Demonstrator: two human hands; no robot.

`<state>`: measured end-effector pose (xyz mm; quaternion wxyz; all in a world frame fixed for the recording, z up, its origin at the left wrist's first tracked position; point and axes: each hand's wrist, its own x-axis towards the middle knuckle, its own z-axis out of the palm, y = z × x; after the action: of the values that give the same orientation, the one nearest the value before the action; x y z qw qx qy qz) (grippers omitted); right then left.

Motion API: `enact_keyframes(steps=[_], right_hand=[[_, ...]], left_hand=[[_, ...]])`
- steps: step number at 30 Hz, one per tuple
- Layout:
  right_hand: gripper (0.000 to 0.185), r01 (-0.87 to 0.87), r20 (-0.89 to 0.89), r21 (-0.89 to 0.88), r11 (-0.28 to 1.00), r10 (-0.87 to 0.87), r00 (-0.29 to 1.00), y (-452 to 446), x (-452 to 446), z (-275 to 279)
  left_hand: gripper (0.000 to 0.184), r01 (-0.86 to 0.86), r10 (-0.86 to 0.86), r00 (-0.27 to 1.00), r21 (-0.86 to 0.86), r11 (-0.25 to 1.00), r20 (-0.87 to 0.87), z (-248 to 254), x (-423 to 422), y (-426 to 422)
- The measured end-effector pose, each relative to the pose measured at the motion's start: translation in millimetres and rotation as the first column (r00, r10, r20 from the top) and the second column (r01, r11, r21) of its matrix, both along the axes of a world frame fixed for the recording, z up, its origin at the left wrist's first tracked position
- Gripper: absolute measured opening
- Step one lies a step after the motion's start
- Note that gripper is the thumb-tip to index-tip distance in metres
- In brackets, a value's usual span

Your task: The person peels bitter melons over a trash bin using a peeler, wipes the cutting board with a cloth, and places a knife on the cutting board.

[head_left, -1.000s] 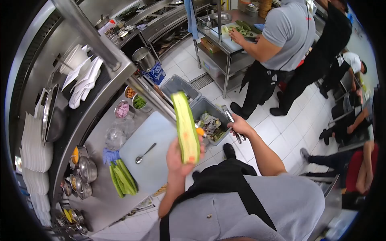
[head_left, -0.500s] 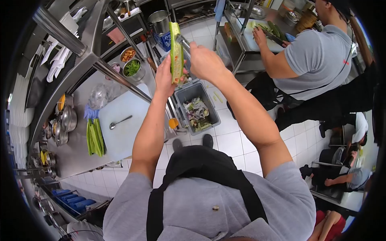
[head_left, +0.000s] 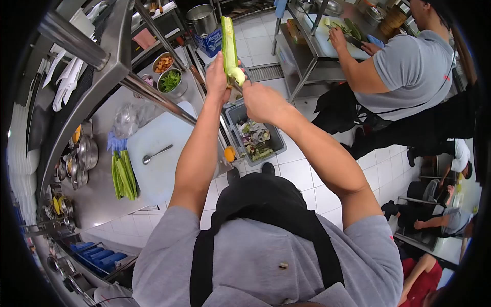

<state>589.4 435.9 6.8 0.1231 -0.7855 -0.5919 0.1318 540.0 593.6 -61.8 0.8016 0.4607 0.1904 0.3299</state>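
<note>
My left hand [head_left: 217, 77] is wrapped round a long halved cucumber [head_left: 228, 46], held upright with its pale cut face showing. A curl of soft pulp [head_left: 237, 75] bulges from its lower end. My right hand [head_left: 263, 104] is closed on the handle of what looks like a metal spoon [head_left: 244, 86]; its head is hidden behind the pulp. Below both hands stands a grey bin [head_left: 280, 146] with vegetable scraps [head_left: 255, 138] inside. To the left, several green cucumber halves [head_left: 123, 175] lie beside a white cutting board [head_left: 163, 171], on which another spoon [head_left: 157, 154] rests.
A steel shelf post [head_left: 158, 97] slants across the left counter. Bowls of chopped greens [head_left: 169, 81] and orange-brown pieces [head_left: 163, 64] stand behind it. At the right, a co-worker [head_left: 409, 66] cuts green vegetables at another steel table [head_left: 307, 59]. White floor tiles [head_left: 296, 174] lie between.
My right hand has drawn the spoon down along the cucumber, and pulp has gathered at the lower end. The seeded channel now looks smoother and paler. The view has shifted slightly.
</note>
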Motion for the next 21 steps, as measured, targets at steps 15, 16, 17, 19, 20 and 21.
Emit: enact_keyframes(steps=[15,16,17,19,20,21], right_hand=[[0.045,0.233,0.204,0.240,0.942,-0.284,0.937,20,40,-4],[0.045,0.223,0.256,0.293,0.930,-0.301,0.919,26,41,-9],[0.045,0.220,0.257,0.290,0.931,-0.297,0.919,27,37,-18],[0.044,0.195,0.276,0.229,0.954,-0.256,0.926,24,19,-33],[0.044,0.192,0.276,0.229,0.954,-0.253,0.927,17,7,-40],[0.049,0.154,0.289,0.140,0.978,-0.190,0.938,8,-4,-41]], left_hand=[[0.045,0.079,-0.082,0.990,-0.028,0.996,-0.111,-11,1,-13],[0.044,0.063,-0.060,0.993,0.025,0.998,-0.101,-11,2,-14],[0.043,0.043,-0.036,0.995,0.077,0.996,-0.091,-11,0,-14],[0.042,-0.009,0.021,0.995,0.127,0.992,-0.093,-19,3,-3],[0.041,-0.057,0.074,0.993,0.178,0.982,-0.090,-25,3,1],[0.041,-0.063,0.079,0.993,0.179,0.982,-0.085,-26,3,2]])
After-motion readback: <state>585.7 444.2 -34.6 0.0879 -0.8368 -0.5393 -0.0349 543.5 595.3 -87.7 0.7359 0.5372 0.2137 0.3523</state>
